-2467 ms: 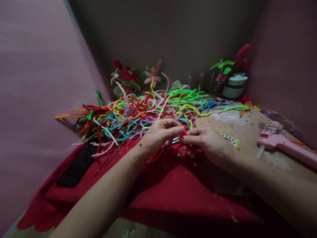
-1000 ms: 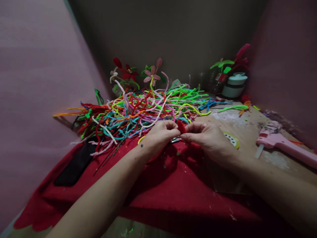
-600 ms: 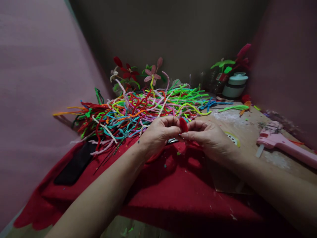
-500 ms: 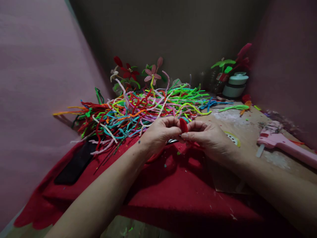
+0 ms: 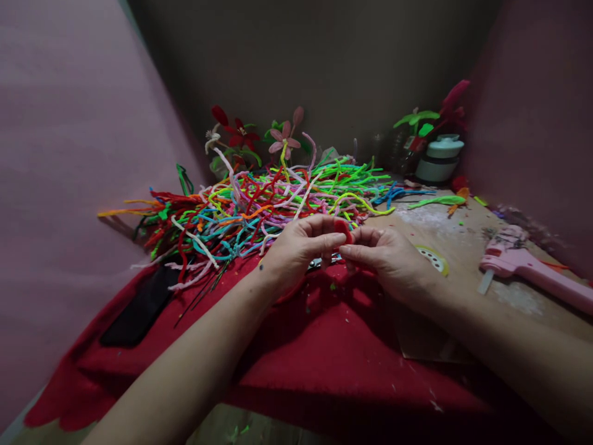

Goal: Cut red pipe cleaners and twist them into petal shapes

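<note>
Starting on the left, what looks like a black phone [image 5: 134,312] lies flat on the red-draped desk [image 5: 296,352], probably parked there so the forearm doesn't knock it. The big heap of fuzzy stems [image 5: 278,204] sits on the far side, I'd guess so either hand can grab from it.

Left hand [image 5: 299,247] has thumb and index pinched on a small red fuzzy piece [image 5: 341,230], held up mid-scene, above the cloth. Right hand [image 5: 389,256] nips the same piece low down from its right side. Two-sided grip makes sense imo, something that little and soft would likely twist otherwise. Can't make out what the tucked fingers are doing.

Further right there's a yellow-rimmed tape roll [image 5: 433,259], then a pink glue gun [image 5: 523,262], handle pointing right, maybe for an easy grab.

Materials, same direction: phone's a smooth dark slab, stems are plush, bendy and all tangled, red piece is a rounded, velvety little curve, tape's a flat ring, and the gun looks like hard plastic with a pale stick poking out.
</note>
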Motion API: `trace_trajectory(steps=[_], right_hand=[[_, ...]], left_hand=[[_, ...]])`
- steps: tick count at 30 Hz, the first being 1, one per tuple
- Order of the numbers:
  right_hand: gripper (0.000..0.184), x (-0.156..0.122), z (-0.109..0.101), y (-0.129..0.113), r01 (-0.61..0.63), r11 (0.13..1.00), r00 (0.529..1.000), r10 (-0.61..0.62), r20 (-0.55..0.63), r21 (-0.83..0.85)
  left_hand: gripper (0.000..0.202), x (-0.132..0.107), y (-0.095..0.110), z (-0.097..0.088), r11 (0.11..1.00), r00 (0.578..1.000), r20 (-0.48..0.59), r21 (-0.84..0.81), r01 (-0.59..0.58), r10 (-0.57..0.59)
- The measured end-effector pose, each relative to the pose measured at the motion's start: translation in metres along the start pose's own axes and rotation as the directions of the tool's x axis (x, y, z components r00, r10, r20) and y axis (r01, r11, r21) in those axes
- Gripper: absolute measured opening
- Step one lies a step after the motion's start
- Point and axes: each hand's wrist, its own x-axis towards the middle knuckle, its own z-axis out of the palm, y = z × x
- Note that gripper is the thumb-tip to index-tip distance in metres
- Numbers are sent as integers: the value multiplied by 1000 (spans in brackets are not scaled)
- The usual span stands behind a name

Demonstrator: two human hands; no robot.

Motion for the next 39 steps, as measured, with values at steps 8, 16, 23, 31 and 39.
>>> trace_trajectory(steps=[8,16,23,31,39], right_hand=[[19,-1,1,-1,-4,995,1000,2,-13,-100],[26,-1,2,-3,-53,998,998,52,-26,-40],[26,-3,4,2,-108,994,994,109,-7,32],[20,-2,2,-3,-46,998,996,43,-74,-34],[11,2,-3,1,3,1000,999,-4,-42,-10]], left_hand=[[15,-1,-5,2,994,995,-96,110,-8,19],[15,-1,-2,8,971,982,-183,240,7,38],[10,-6,-3,10,677,867,-131,684,-272,481],[22,-1,2,5,982,995,-97,189,14,4],[15,-1,-6,4,999,990,-139,36,16,-10]])
